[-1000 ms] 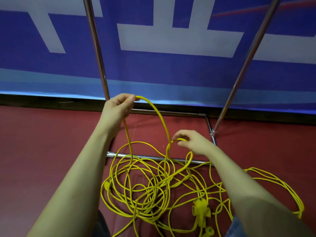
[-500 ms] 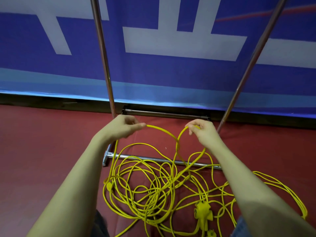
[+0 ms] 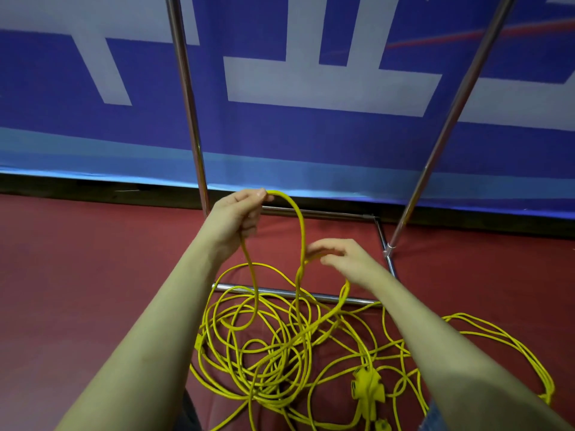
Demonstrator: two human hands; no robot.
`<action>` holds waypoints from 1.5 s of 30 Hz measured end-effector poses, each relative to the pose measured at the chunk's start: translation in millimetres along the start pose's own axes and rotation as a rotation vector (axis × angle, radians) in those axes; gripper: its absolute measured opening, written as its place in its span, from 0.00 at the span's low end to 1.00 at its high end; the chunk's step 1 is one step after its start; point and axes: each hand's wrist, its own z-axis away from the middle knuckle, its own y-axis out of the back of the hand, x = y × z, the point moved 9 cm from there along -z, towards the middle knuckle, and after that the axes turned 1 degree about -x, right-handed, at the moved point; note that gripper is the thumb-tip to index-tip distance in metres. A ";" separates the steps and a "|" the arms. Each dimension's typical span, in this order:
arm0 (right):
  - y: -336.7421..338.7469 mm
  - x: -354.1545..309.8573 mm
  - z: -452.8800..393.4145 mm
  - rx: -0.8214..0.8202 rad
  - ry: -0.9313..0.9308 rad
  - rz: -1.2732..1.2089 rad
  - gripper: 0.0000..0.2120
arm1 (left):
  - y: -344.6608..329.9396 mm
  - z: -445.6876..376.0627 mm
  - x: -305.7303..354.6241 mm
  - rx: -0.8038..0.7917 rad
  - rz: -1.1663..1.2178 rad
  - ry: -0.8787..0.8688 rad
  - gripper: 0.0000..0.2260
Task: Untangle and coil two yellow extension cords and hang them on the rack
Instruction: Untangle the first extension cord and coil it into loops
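Cords (image 3: 280, 346): thin yellow, tangled pile on red floor by rack (image 3: 189, 119) base | L hand (image 3: 236, 217): pinched raised loop | R hand (image 3: 342, 259): blurred, fingers loosely curled at strand, grip unclear.

since half a second ago the left hand (image 3: 238, 217) is higher, now level with the rack's (image 3: 320, 214) rear floor bar, lifting its pinched cord (image 3: 300, 231) into a tall, narrow arch. the right hand (image 3: 340, 259) is lower and closer to the body, its fingers looser and blurred around the cord's descending strand. the span between the hands now runs steeply down instead of nearly level.
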 end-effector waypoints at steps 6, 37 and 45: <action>-29.5 -3.4 -4.6 -0.160 0.066 0.057 0.17 | 12.3 1.4 14.7 0.054 0.126 -0.041 0.10; -9.1 -57.8 1.8 -0.172 0.015 -0.247 0.08 | -28.7 19.5 0.7 -0.275 -0.863 -0.156 0.08; -1.9 -13.6 8.5 -0.112 -0.110 -0.208 0.13 | -20.9 26.2 25.3 -0.118 -0.612 -0.235 0.12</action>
